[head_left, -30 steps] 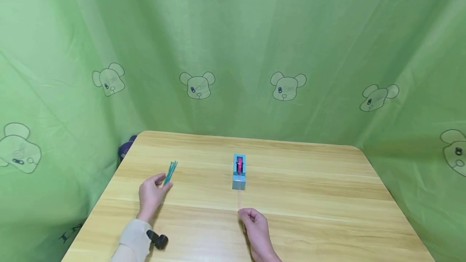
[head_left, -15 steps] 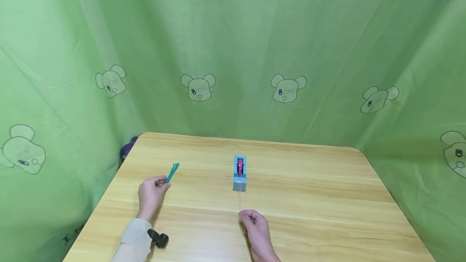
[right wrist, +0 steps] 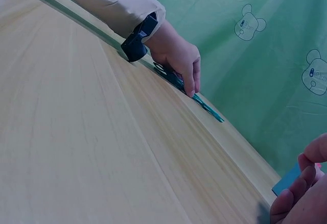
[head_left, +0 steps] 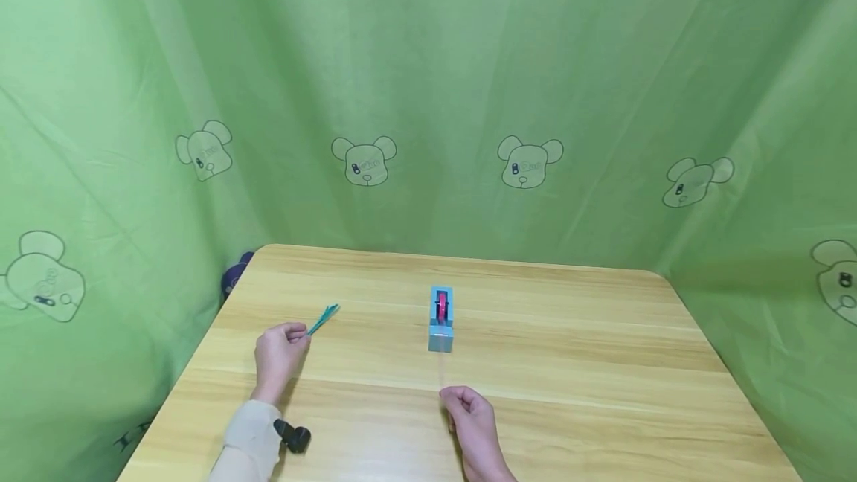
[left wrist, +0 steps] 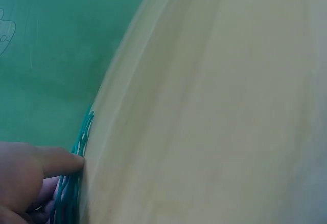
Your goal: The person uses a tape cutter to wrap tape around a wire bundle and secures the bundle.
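On the left of the table, my left hand (head_left: 277,359) pinches a bundle of thin teal strands (head_left: 326,317) between thumb and fingers. The strands (left wrist: 71,198) lie low along the tabletop in the left wrist view, their far tips fanned and pointing away to the right. At front centre, my right hand (head_left: 472,422) pinches the free end of a clear tape strip (head_left: 442,372). That strip stretches straight back to a light blue tape dispenser (head_left: 440,341), which carries a pink-red roll (head_left: 442,306). Fingers partly cover the dispenser (right wrist: 287,180) in the right wrist view.
The light wooden table (head_left: 589,363) has a rounded back edge. Green curtains (head_left: 442,80) with bear-head prints surround it on three sides. A black wrist camera (head_left: 292,437) juts from the left sleeve (head_left: 251,434).
The teal bundle has turned clockwise in my left fingers, its far tips swinging right and flatter. My right hand and the stretched tape have stayed almost still.
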A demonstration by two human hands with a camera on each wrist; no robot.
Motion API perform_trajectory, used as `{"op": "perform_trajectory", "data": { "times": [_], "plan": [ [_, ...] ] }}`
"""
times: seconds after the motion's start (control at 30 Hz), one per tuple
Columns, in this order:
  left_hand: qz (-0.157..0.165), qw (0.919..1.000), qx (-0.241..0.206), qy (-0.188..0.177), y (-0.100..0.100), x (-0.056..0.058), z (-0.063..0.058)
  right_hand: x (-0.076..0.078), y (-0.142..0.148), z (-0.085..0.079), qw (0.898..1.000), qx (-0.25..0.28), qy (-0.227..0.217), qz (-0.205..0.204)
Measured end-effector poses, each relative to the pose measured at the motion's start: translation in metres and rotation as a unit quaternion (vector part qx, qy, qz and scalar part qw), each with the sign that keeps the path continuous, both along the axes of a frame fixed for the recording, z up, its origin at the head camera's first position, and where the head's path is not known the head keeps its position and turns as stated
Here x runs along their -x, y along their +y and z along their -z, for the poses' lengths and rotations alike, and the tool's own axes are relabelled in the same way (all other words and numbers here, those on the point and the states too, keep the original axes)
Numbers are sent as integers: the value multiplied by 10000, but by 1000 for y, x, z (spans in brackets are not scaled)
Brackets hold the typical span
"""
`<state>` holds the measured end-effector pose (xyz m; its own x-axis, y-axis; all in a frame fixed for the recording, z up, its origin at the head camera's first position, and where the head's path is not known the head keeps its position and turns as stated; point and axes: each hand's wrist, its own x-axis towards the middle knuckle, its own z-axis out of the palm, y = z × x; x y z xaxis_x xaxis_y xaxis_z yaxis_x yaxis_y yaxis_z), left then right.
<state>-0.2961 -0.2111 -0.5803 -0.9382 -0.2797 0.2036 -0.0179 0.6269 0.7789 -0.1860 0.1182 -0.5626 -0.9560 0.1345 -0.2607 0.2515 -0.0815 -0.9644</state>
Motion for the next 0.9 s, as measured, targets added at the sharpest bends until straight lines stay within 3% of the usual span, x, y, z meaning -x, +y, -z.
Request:
{"op": "perform_trajectory", "data": {
  "times": [0.33,0.9],
  "plan": [
    [437,9968,189,-640,-7,5,-5,-1,-1,-1,10000,26,11,6],
    [800,9931,580,-634,-5,4,-6,-2,1,-1,9999,92,67,-24]
  ]
}}
